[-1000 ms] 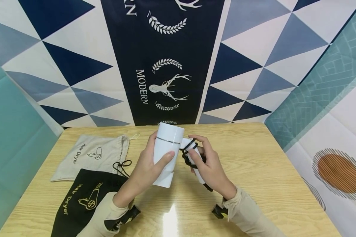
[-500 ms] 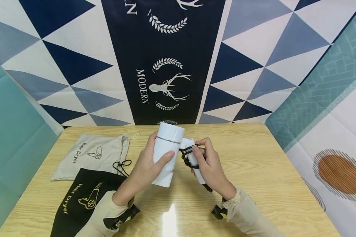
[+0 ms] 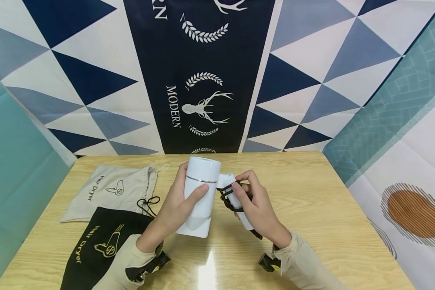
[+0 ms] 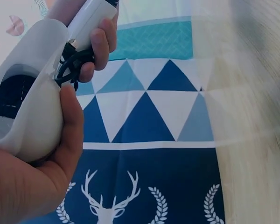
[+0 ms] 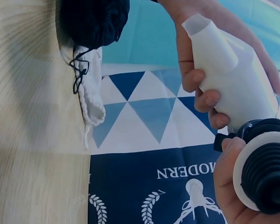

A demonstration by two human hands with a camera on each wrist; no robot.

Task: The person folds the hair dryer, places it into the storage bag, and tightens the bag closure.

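A white hair dryer is held above the table, its body (image 3: pixel 202 171) ringed by a thin silver band. My left hand (image 3: pixel 175 207) wraps round the body, thumb along its near side. The handle (image 3: pixel 245 220) angles off to the right, with a black power cord (image 3: pixel 233 206) wound about it. Fingers and thumb of my right hand (image 3: pixel 259 207) grip the handle and the cord. In the right wrist view, a ribbed black cord sleeve (image 5: pixel 270 177) sticks out of the handle's end. The left wrist view shows the dryer's open, dark end (image 4: pixel 14 95).
On the left of the wooden table (image 3: pixel 322 225) lies a pale grey drawstring bag (image 3: pixel 137 177) printed "Hair Dryer". A black bag (image 3: pixel 130 221) with the same words in yellow overlaps it and reaches under my left forearm. A patterned cloth wall (image 3: pixel 203 60) stands behind the table.
The hair dryer and both hands have shifted slightly down and to the left, the body tilting a little. My right fingers have moved on the handle and its cord.
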